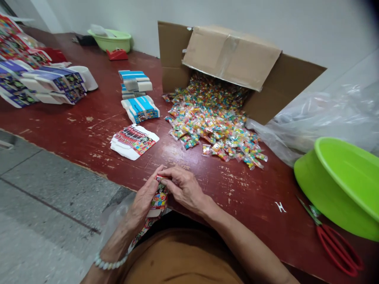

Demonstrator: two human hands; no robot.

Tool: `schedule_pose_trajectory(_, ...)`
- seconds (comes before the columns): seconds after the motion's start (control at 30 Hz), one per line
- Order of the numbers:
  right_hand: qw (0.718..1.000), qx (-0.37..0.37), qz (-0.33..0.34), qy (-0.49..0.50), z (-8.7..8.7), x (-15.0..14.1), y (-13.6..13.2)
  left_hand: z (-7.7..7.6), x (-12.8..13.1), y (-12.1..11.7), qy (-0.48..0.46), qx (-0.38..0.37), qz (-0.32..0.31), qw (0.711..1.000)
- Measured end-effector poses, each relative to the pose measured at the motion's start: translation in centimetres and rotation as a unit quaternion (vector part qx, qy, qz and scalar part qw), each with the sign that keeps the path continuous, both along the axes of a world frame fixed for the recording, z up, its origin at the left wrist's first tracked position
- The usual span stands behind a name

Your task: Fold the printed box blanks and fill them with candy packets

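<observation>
My left hand (144, 198) is closed around the side of a small printed candy box (160, 199), held upright at the table's front edge. The fingers of my right hand (184, 187) pinch the top end of the same box. Its lower end shows a pale open flap. Just beyond my hands lies a fanned stack of flat red printed boxes (134, 141). To the right of that stack, small clear packets of colourful candy (207, 126) spill from a cardboard box (231, 55) tipped on its side.
Blue box bundles (140, 108) stand behind the flat stack, purple bundles (56, 81) at the far left. A green basin (334, 185) and red-handled scissors (337, 246) are on the right. A red tape dispenser (117, 54) sits at the back. Clear plastic (319, 110) lies beside the carton.
</observation>
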State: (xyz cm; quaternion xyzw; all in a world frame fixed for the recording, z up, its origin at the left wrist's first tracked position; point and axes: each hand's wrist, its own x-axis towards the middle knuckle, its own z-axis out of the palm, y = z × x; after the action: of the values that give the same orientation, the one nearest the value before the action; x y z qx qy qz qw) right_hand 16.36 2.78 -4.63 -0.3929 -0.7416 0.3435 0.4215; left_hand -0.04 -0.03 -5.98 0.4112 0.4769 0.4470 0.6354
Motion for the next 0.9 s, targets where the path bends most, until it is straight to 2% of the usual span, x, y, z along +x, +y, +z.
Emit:
schedule_pose_trajectory(0.1, 1.000, -0.007, 0.025, -0.001, -0.5, -0.2, -0.1, 0.0, 0.1, 0.0, -0.006, -0.007, 0.019, 1.000)
schedule_pose_trajectory(0.23, 0.994, 0.081, 0.012, -0.077, -0.8, -0.5, -0.8, 0.1, 0.7, 0.0, -0.020, -0.022, 0.048, 0.998)
schedule_pose_trajectory(0.33, 0.989, 0.099, -0.003, -0.109, -0.9, -0.5, -0.7, 0.4, 1.3, 0.1, -0.031, -0.038, 0.082, 0.995)
schedule_pose_trajectory(0.4, 0.991, 0.084, 0.033, -0.100, -0.8, 0.1, 0.5, 0.7, 1.4, 0.3, -0.045, -0.063, 0.074, 0.994)
schedule_pose_trajectory(0.47, 0.991, 0.069, 0.041, -0.108, -0.6, 1.4, 2.7, 1.2, 1.1, 0.7, -0.065, -0.079, 0.055, 0.993)
schedule_pose_trajectory(0.5, 0.990, 0.069, -0.005, -0.124, -0.5, 2.1, 4.0, 1.4, 0.9, 0.9, -0.075, -0.082, 0.049, 0.993)
schedule_pose_trajectory(0.57, 0.964, 0.064, -0.124, -0.225, -0.5, 3.6, 6.6, 1.7, 0.2, 1.5, -0.090, -0.084, 0.057, 0.991)
schedule_pose_trajectory(0.6, 0.942, 0.056, -0.181, -0.278, -0.6, 4.2, 7.7, 1.7, -0.2, 1.7, -0.089, -0.087, 0.071, 0.990)
schedule_pose_trajectory(0.63, 0.920, 0.050, -0.211, -0.326, -0.8, 4.7, 8.6, 1.6, -0.7, 2.0, -0.082, -0.089, 0.087, 0.989)
schedule_pose_trajectory(0.7, 0.889, 0.056, -0.212, -0.401, -1.5, 5.1, 9.4, 1.2, -1.6, 2.6, -0.047, -0.085, 0.121, 0.988)
schedule_pose_trajectory(0.77, 0.875, 0.068, -0.190, -0.440, -2.2, 5.1, 9.3, 0.7, -2.5, 3.0, 0.011, -0.060, 0.136, 0.989)
schedule_pose_trajectory(0.83, 0.871, 0.075, -0.175, -0.452, -2.8, 4.9, 8.6, 0.5, -3.5, 3.3, 0.082, -0.027, 0.111, 0.990)
schedule_pose_trajectory(0.9, 0.871, 0.080, -0.164, -0.456, -2.8, 5.0, 7.8, 0.7, -4.4, 3.3, 0.163, -0.003, 0.048, 0.986)
